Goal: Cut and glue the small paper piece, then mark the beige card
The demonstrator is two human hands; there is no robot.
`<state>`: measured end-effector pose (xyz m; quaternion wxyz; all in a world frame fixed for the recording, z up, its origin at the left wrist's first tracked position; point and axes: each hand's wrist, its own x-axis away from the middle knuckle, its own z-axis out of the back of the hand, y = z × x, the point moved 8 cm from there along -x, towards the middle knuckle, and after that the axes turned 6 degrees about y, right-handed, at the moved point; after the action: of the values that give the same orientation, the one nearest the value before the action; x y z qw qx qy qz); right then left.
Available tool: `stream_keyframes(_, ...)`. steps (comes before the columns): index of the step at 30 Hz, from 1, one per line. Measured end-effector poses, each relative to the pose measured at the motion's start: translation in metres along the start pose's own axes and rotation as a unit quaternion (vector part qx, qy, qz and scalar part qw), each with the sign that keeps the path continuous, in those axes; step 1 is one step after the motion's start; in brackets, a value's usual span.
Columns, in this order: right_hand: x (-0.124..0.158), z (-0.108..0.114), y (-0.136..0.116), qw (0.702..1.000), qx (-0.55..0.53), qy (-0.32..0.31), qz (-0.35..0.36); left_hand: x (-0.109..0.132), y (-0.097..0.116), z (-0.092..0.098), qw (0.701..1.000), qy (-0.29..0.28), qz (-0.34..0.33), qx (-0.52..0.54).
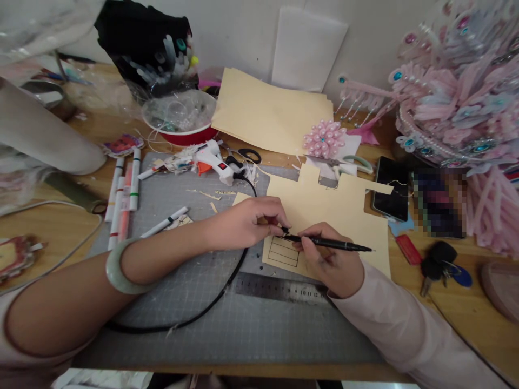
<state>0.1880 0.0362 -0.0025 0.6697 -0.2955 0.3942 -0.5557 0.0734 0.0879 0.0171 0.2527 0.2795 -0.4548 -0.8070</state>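
Note:
My right hand [330, 262] grips a slim black pen [338, 244], whose thin end points to the right. At the pen's other end, my left hand [263, 219] pinches a small black piece [285, 230] that looks like a cap. Both hands are over a cream card [352, 216] with a notched upper edge. On the card, below my fingers, is a drawn black rectangle [283, 253] divided by lines. Just below the card, a steel ruler [279, 288] lies on the grey cutting mat [227, 346].
A black cable [211, 302] curves across the mat from the white glue gun [214, 162]. Several markers [121, 200] lie at left. Scissors [352, 162], a cream card stack [271, 111] and a red-white bowl [180, 121] stand behind. Phones [389, 189] and keys [440, 265] are at right.

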Motion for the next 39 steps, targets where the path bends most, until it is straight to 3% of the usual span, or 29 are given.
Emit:
stream_keyframes(8, 0.001, 0.000, 0.004, 1.000, 0.025, 0.010, -0.014, 0.001, 0.003, 0.001, 1.000, -0.002, -0.009, -0.002)
stream_keyframes(15, -0.020, 0.011, -0.001, 0.995, -0.085, 0.042, -0.031, -0.001, 0.004, 0.003, 1.000, 0.010, -0.016, -0.019)
stream_keyframes(20, -0.060, -0.006, 0.003, 0.987, -0.114, -0.055, -0.096, 0.000, -0.002, 0.001, 0.999, -0.002, 0.037, -0.026)
stream_keyframes(24, -0.081, -0.024, 0.002, 0.987, -0.062, -0.121, -0.090, 0.002, -0.012, -0.001, 0.995, -0.010, 0.097, -0.032)
stream_keyframes(29, -0.083, -0.038, 0.003, 0.975, -0.060, -0.195, -0.089, 0.001, -0.009, 0.000, 0.995, -0.006, 0.093, -0.038)
stream_keyframes(39, -0.081, -0.041, 0.002, 0.970, -0.037, -0.233, -0.055, 0.001, -0.010, 0.000, 0.997, -0.009, 0.067, -0.039)
